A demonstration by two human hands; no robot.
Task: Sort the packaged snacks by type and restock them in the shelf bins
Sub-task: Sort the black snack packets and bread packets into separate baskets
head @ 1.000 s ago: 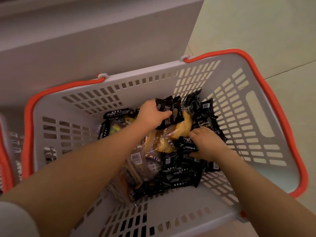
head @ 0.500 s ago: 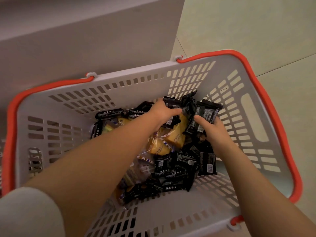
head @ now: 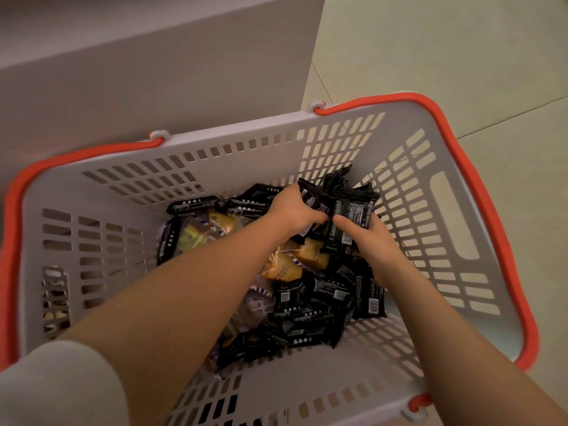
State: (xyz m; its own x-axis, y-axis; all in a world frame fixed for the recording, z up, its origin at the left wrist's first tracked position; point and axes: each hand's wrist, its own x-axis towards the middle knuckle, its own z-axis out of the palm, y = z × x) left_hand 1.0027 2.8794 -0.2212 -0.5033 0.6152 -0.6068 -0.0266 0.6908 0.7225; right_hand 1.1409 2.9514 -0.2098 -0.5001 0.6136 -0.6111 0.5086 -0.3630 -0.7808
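A: Start at the left. What is there?

B: A grey sleeve (head: 52, 385) at 7 o'clock, and the orange handle (head: 9, 241) of the white slotted basket (head: 101, 229) curving up the 9 o'clock side. Behind the basket, from 10 to 12 o'clock, stands a pale grey panel (head: 153, 66).

A: And inside the basket?

B: Snacks piled on its floor. At about 10 o'clock of the pile lie clear-wrapped yellow cakes (head: 199, 238) with black packets beside and above them. More yellow cakes sit in the middle, partly under the left forearm. Loose black packets (head: 307, 312) spread toward 5 o'clock.

A: The left hand?

B: The left hand (head: 295, 210) reaches to the 12 o'clock end of the pile, fingers curled, pinching a black packet (head: 313, 198) by its edge.

A: And the right?

B: The right hand (head: 368, 232) sits just beside it, at about 1 o'clock, clasping a bunch of black packets (head: 353, 210) that stand up against the far wall, thumb across their front. The two hands nearly touch; their packets overlap.

A: Further right?

B: The basket's right wall with a long grip slot (head: 455, 216), the second orange handle (head: 491, 210) along its rim, and pale tiled floor (head: 461, 47) from 1 to 3 o'clock.
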